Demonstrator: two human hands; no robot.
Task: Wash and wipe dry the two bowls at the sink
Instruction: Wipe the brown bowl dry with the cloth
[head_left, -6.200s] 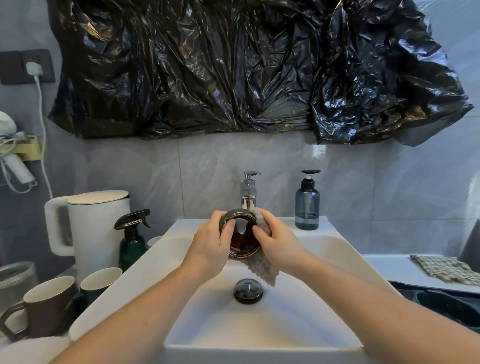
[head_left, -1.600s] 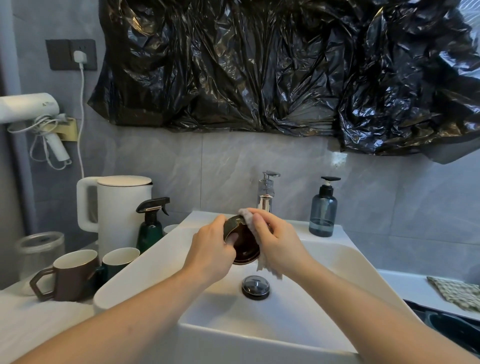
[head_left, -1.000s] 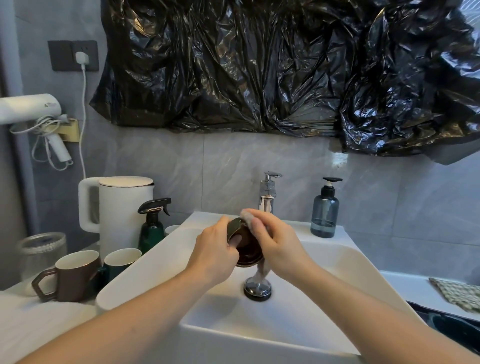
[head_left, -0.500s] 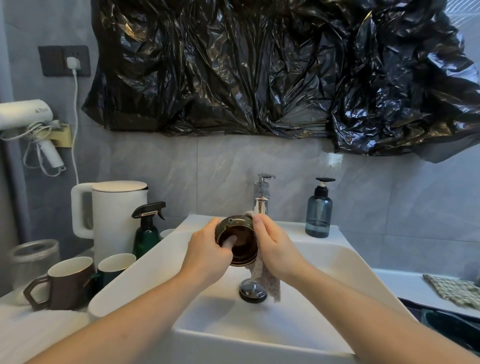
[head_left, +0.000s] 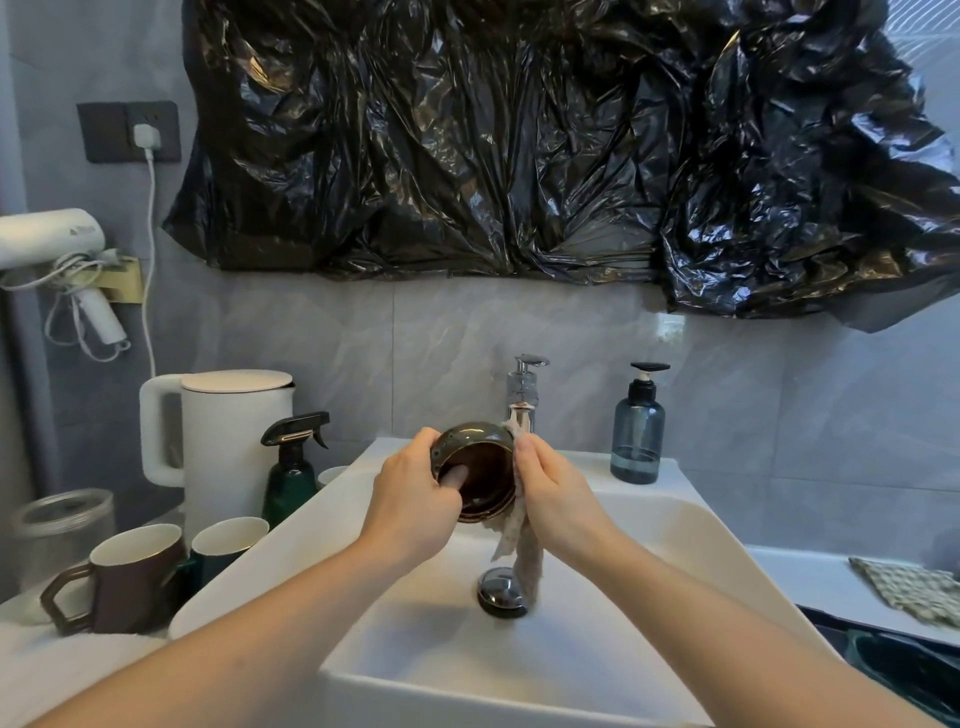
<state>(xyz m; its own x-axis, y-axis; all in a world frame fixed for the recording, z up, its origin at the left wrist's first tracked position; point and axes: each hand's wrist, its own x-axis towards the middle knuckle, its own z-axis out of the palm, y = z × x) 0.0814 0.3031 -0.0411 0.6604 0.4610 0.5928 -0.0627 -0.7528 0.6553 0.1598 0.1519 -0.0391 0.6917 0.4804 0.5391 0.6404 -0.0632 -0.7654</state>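
Note:
A small dark brown glazed bowl (head_left: 480, 475) is held on its side over the white sink (head_left: 691, 525), its opening facing me. My left hand (head_left: 413, 501) grips its left rim, thumb inside the bowl. My right hand (head_left: 553, 493) holds a pale speckled cloth (head_left: 519, 545) against the bowl's right outer side; the cloth's end hangs down toward the drain plug (head_left: 501, 590). The chrome tap (head_left: 523, 395) stands just behind the bowl. A dark green bowl (head_left: 904, 670) shows partly at the lower right edge.
Left of the sink stand a white kettle (head_left: 228, 447), a green spray bottle (head_left: 291, 473), a brown mug (head_left: 122, 582), a green mug (head_left: 226, 545) and a glass jar (head_left: 57, 525). A blue soap dispenser (head_left: 638, 431) sits on the sink's back right. A checked cloth (head_left: 914, 590) lies on the right counter.
The bowl has turned in my hands so its opening faces me more. My right hand with the cloth has slid from the bowl's top round to its right side, and the cloth hangs lower.

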